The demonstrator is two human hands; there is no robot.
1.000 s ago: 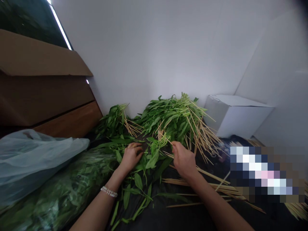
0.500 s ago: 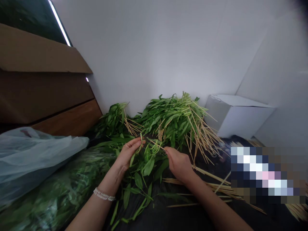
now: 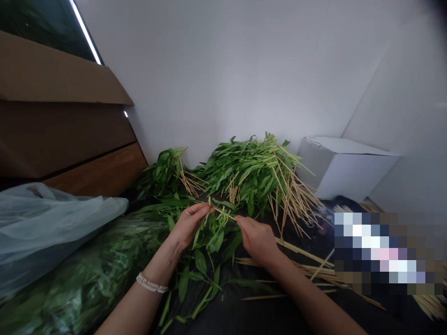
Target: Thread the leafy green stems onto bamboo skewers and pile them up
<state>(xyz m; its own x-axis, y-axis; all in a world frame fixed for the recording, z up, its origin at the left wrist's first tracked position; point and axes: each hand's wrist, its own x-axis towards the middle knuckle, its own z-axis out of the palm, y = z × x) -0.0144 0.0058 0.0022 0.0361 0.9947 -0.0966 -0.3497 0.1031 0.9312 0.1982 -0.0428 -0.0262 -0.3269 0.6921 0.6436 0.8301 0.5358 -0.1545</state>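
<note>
A thin stick (image 3: pixel 226 214) is being pinched by the right hand (image 3: pixel 257 238) between thumb and fingers. At its other end, a green stem (image 3: pixel 210 203) is being pinched by the fingertips of the left hand (image 3: pixel 191 224); whether the stem is already being pierced cannot be told. Curled green stems (image 3: pixel 220 223) are being carried on the stick between the 2 hands, their leaves hanging below.

The space around is being crowded. Loose leafy stems (image 3: pixel 200 263) are being spread on a dark sheet (image 3: pixel 272 321) just under the hands, and loose sticks (image 3: pixel 253 263) are being partly covered by the right forearm. Beyond the hands, the way to the wall (image 3: pixel 226 70) is being blocked by 2 heaps of greens with sticks: a small heap (image 3: pixel 162 174) and a large heap (image 3: pixel 244 160). The left side is being taken up by a leaf-filled clear bag (image 3: pixel 87 274), a whitish plastic bag (image 3: pixel 52 232) and a cardboard box (image 3: pixel 63 135). The right corner is being filled by a white box (image 3: pixel 359 172).
</note>
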